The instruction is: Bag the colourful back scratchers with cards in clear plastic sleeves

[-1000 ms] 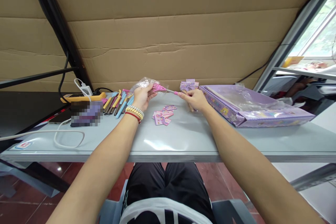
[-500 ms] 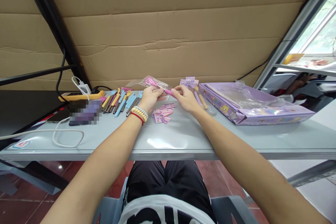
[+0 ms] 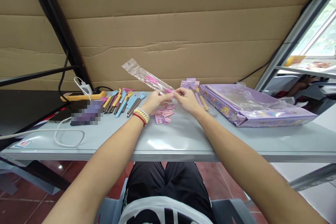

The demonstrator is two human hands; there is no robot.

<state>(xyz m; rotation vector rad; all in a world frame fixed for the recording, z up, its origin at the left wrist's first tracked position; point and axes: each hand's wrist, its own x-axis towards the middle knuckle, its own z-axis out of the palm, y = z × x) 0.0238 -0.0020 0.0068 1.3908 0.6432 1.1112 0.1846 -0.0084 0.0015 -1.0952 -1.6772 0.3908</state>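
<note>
Above the table, both hands pinch the lower end of a clear plastic bag (image 3: 137, 71) that slants up to the left. Inside it lies a pink back scratcher (image 3: 151, 79), its hand-shaped head showing through the film and its handle end between my fingers. My left hand (image 3: 154, 102) is closed at that end, bracelets on its wrist. Right beside it, my right hand (image 3: 187, 100) is closed on the handle end. Small pink printed cards (image 3: 163, 116) lie beneath. Left of my left hand are several loose back scratchers (image 3: 122, 101) in blue, yellow and pink.
A purple printed box (image 3: 262, 110) with clear plastic on it stands at the right. Bagged back scratchers with purple cards (image 3: 190, 83) lie beside it. At the left are a white cable (image 3: 68, 144), a yellow-edged device (image 3: 98, 95) and a blurred purple item (image 3: 88, 112). Cardboard (image 3: 183, 24) rises behind.
The bag has swung up and now points to the upper left at full length. The pink handle end, sticking out between my hands before, now shows less. My hands have drawn closer together.
</note>
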